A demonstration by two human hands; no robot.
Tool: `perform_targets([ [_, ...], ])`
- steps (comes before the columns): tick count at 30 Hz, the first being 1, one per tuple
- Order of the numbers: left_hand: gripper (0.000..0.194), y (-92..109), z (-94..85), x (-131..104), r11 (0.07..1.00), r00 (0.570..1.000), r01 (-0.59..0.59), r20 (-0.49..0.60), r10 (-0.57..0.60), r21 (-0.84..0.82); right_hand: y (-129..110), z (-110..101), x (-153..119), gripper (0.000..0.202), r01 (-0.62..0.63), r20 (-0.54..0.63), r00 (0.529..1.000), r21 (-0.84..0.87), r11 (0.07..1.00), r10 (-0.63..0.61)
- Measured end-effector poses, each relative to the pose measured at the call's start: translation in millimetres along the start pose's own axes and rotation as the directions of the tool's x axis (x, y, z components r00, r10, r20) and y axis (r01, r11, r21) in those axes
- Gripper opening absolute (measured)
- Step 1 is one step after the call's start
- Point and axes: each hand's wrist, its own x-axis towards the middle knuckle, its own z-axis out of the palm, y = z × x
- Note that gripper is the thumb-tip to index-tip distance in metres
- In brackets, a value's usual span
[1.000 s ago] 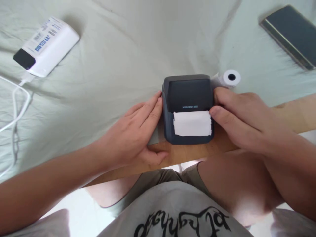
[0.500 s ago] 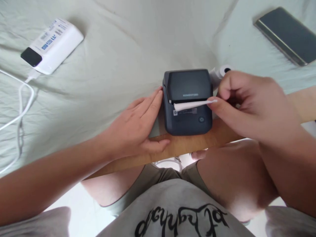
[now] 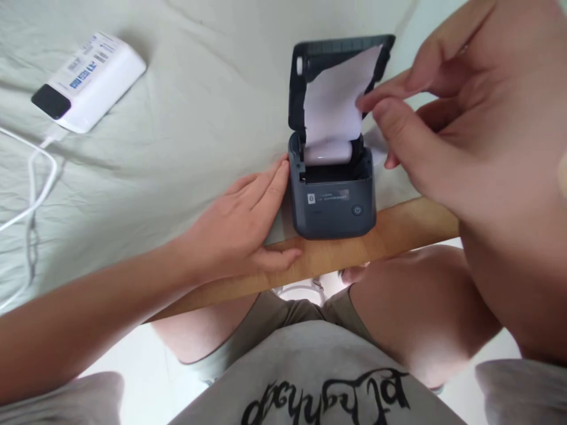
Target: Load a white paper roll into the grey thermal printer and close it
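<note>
A small dark printer (image 3: 334,218) stands near the wooden edge with its lid (image 3: 297,88) raised. Inside lies a white paper roll (image 3: 328,153), and its loose sheet (image 3: 332,97) rises in front of the lid's underside. My left hand (image 3: 252,221) rests flat against the printer's left side, fingers stretched out and thumb apart. At the sheet's right edge is my right hand (image 3: 443,118), index fingertip on the paper and thumb close beside it in a pinch. Part of that grip is hidden.
A white power bank (image 3: 95,82) with a dark end lies at the upper left, a white cable (image 3: 55,168) plugged into it. Pale green cloth (image 3: 199,118) covers the surface. The wooden edge (image 3: 328,257) runs along the front, above my lap.
The printer's lid has swung up, exposing the roll. My right hand has risen with the paper's end, which now stands upright. My left hand has stayed in place.
</note>
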Motion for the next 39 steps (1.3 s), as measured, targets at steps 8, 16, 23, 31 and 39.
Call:
perform_targets([
  [8,0.127,-4,-1.6,-1,0.999,0.999,0.004,0.05,-0.002,-0.034,3,-14,11,0.027,0.106,0.157,0.985,-0.195,0.975,-0.076],
  [16,0.125,-3,-2.6,0,0.999,0.997,0.017,0.079,-0.014,-0.035,3,-14,9,0.075,0.056,0.154,0.988,-0.207,0.977,-0.024],
  [23,0.119,-4,-1.8,1,1.0,0.999,-0.016,0.05,0.016,-0.01,1,-5,18,0.028,0.093,0.217,0.975,-0.216,0.972,-0.045],
  [31,0.121,4,-2.4,4,0.999,0.998,0.051,0.043,-0.051,-0.007,-12,-6,15,0.015,0.004,0.141,0.99,-0.126,0.992,0.014],
  [39,0.118,2,-0.5,1,0.998,0.999,0.041,0.016,-0.04,-0.045,-11,-5,5,0.017,0.073,0.152,0.986,-0.013,0.997,-0.07],
])
